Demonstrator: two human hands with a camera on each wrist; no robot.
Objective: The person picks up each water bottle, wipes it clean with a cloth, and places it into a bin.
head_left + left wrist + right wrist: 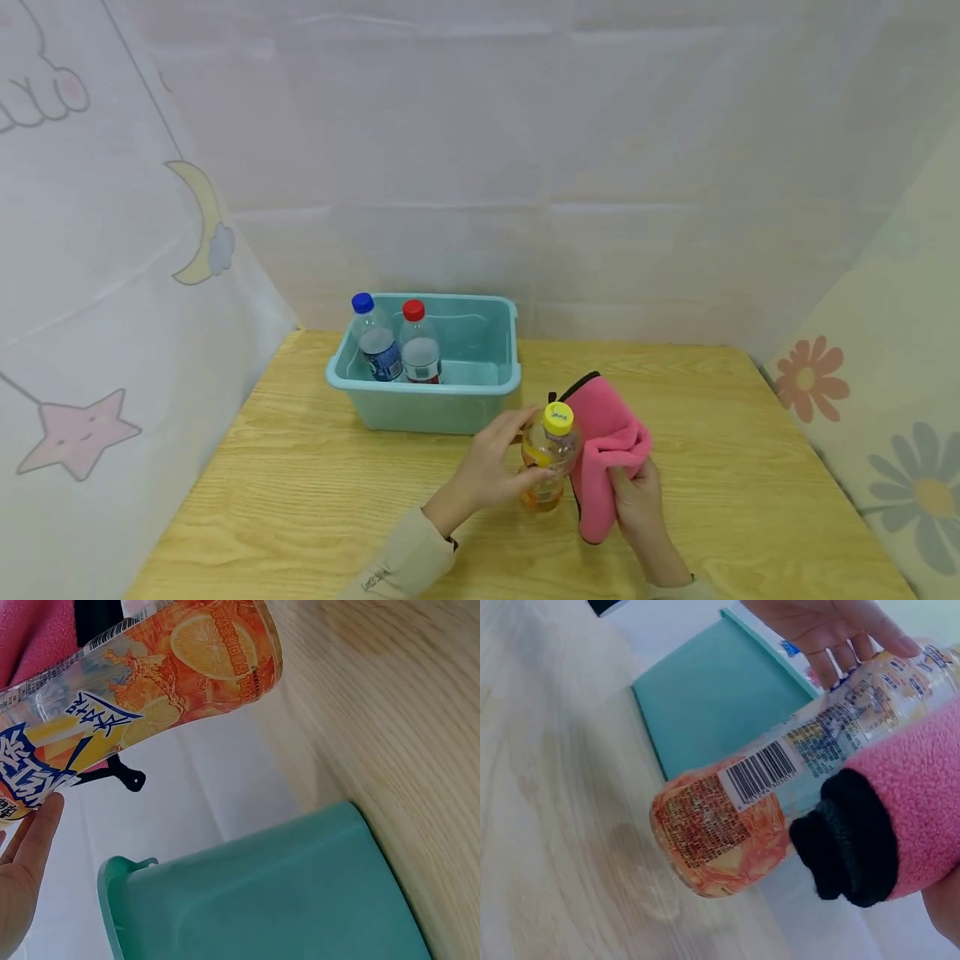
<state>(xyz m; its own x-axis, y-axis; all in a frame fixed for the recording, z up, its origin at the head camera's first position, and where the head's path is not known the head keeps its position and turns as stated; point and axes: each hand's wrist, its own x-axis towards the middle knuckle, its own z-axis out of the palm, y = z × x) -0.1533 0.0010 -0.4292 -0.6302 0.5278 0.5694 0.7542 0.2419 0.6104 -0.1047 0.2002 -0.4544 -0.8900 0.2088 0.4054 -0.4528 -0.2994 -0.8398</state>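
Observation:
My left hand [491, 475] grips the upper part of a clear plastic drink bottle [551, 457], thumb on the near side and fingers round the far side. The bottle has a yellow cap [558, 418] and an orange-printed label [172, 675]; its base [712, 847] is close over the table. In my right hand [639, 507] is a bunched pink cloth [603, 421] with black edging, its thumb lying over the folds. The cloth is right beside the bottle and overlaps it in the right wrist view. Part of the right hand is hidden under the cloth.
A teal plastic tub [423, 410] stands on the wooden table [300, 492], left of and behind the hands. Inside it lean a blue-capped bottle [378, 346] and a red-capped bottle [420, 346]. Printed fabric curtains [450, 167] hang round the table's back and sides.

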